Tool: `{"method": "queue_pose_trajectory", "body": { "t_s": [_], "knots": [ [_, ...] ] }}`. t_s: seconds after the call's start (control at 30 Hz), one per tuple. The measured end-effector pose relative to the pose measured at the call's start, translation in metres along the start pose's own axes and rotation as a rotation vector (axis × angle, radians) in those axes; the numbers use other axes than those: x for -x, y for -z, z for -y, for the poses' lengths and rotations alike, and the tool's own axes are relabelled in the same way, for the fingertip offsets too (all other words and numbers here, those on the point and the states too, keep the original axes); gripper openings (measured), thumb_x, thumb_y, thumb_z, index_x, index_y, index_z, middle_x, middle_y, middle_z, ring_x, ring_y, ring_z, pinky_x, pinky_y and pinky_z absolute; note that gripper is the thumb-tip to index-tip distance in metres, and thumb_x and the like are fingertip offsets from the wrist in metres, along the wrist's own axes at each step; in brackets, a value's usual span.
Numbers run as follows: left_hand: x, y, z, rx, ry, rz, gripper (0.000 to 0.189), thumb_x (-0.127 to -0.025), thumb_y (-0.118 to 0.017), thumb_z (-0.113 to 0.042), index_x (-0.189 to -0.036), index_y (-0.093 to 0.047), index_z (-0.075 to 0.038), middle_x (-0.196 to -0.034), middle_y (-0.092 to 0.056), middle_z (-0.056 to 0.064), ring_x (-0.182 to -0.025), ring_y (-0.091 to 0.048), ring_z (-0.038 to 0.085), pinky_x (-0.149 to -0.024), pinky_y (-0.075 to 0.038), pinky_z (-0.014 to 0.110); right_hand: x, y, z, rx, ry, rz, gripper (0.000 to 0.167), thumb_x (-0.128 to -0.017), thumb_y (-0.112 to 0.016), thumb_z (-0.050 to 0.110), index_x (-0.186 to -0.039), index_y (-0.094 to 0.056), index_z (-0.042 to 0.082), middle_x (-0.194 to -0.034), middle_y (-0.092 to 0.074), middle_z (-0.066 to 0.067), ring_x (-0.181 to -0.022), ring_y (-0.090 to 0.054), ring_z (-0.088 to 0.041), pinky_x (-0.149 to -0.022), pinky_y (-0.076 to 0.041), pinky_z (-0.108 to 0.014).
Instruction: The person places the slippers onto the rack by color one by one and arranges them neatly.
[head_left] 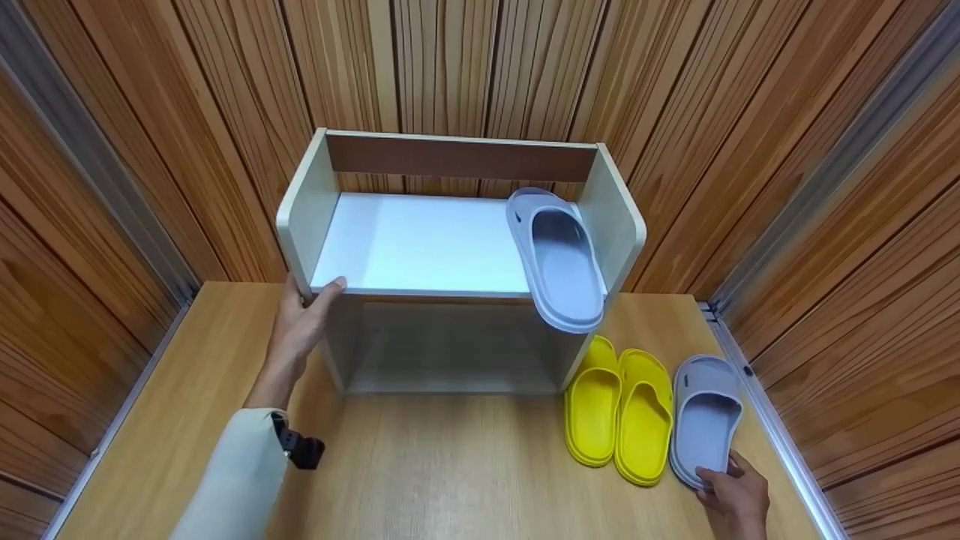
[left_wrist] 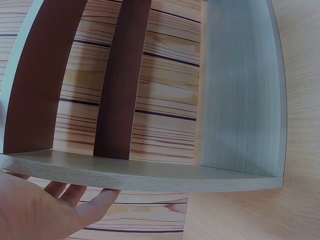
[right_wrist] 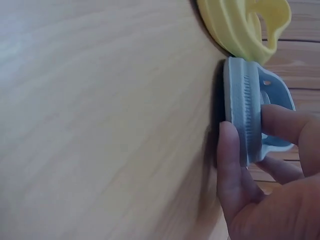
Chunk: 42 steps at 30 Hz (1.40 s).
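Note:
My left hand grips the left side panel of a small two-tier shoe rack. Its thumb lies at the shelf's front corner, and the fingers run along the panel's outer face in the left wrist view. Low on the right, my right hand pinches the heel of a grey slipper. One finger reaches inside that heel while another presses the sole's edge, as the right wrist view shows. A matching grey slipper rests on the upper shelf against the right panel, heel jutting past the front edge.
Two yellow slippers stand side by side on the wooden floor, between the rack and the held slipper. Wood-plank walls enclose the back and sides. A metal rail runs along the right edge.

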<state>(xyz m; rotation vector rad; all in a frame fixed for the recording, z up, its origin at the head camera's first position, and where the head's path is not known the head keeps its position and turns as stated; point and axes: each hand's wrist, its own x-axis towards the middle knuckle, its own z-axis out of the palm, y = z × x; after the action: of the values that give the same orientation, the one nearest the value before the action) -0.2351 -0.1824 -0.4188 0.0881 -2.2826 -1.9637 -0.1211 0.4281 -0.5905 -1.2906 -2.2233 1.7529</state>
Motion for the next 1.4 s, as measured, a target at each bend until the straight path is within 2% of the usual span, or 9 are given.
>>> {"method": "queue_pose_trajectory", "body": {
  "t_s": [0.13, 0.4, 0.57, 0.77, 0.93, 1.2, 1.4],
  "knots": [
    [0.000, 0.000, -0.001, -0.003, 0.005, -0.002, 0.085, -0.101, -0.058, -0.038, -0.164, -0.005, -0.018, -0.167, -0.012, 0.015, -0.152, -0.013, 0.033, -0.120, -0.014, 0.056, 0.002, 0.003, 0.000, -0.091, -0.027, -0.007, 0.080, -0.087, -0.063, -0.009, -0.158, -0.027, 0.000, -0.149, -0.032, -0.036, -0.066, -0.062, -0.013, -0.063, -0.060, -0.031],
    [0.000, -0.001, -0.001, -0.010, 0.015, -0.005, 0.086, -0.101, -0.059, -0.039, -0.164, -0.006, -0.014, -0.166, -0.015, 0.018, -0.151, -0.016, 0.036, -0.120, -0.017, 0.056, 0.005, 0.011, -0.003, -0.130, 0.007, 0.024, 0.083, -0.086, -0.059, -0.015, -0.159, -0.024, 0.002, -0.148, -0.031, -0.036, -0.065, -0.064, -0.014, -0.062, -0.060, -0.033],
    [0.000, -0.001, -0.002, -0.006, 0.018, -0.005, 0.087, -0.101, -0.059, -0.040, -0.164, -0.005, -0.015, -0.167, -0.013, 0.017, -0.152, -0.015, 0.035, -0.120, -0.016, 0.057, 0.004, 0.012, -0.005, -0.132, 0.005, 0.006, 0.082, -0.088, -0.059, -0.015, -0.160, -0.025, 0.005, -0.147, -0.032, -0.034, -0.065, -0.064, -0.015, -0.062, -0.061, -0.034],
    [0.000, 0.000, -0.001, -0.011, 0.034, -0.004, 0.087, -0.101, -0.059, -0.042, -0.164, -0.004, -0.018, -0.168, -0.010, 0.015, -0.152, -0.013, 0.035, -0.120, -0.016, 0.057, 0.005, 0.012, -0.008, -0.079, 0.027, -0.027, 0.079, -0.089, -0.057, -0.014, -0.159, -0.028, 0.007, -0.146, -0.034, -0.033, -0.065, -0.063, -0.012, -0.061, -0.060, -0.034],
    [0.000, 0.001, -0.001, -0.013, 0.038, 0.000, 0.087, -0.101, -0.059, -0.041, -0.164, -0.004, -0.018, -0.168, -0.011, 0.015, -0.152, -0.014, 0.034, -0.120, -0.016, 0.056, 0.007, 0.018, -0.010, -0.083, 0.037, -0.032, 0.081, -0.088, -0.058, -0.016, -0.159, -0.028, 0.009, -0.151, -0.031, -0.034, -0.065, -0.063, -0.011, -0.061, -0.060, -0.035],
    [0.001, 0.002, -0.002, -0.005, 0.033, -0.012, 0.086, -0.101, -0.059, -0.040, -0.164, -0.005, -0.017, -0.168, -0.013, 0.015, -0.152, -0.015, 0.033, -0.120, -0.017, 0.055, 0.010, 0.020, -0.011, -0.039, 0.180, -0.021, 0.078, -0.088, -0.060, -0.014, -0.158, -0.032, 0.007, -0.148, -0.034, -0.032, -0.071, -0.059, -0.002, -0.060, -0.060, -0.035],
    [0.001, 0.000, -0.002, 0.000, 0.008, -0.009, 0.085, -0.101, -0.059, -0.037, -0.164, -0.007, -0.014, -0.166, -0.016, 0.016, -0.151, -0.018, 0.033, -0.120, -0.016, 0.056, 0.014, 0.021, -0.016, -0.031, 0.243, -0.035, 0.077, -0.089, -0.062, -0.012, -0.157, -0.034, 0.008, -0.133, -0.046, -0.011, -0.072, -0.058, 0.007, -0.062, -0.060, -0.031]
  ]
}}
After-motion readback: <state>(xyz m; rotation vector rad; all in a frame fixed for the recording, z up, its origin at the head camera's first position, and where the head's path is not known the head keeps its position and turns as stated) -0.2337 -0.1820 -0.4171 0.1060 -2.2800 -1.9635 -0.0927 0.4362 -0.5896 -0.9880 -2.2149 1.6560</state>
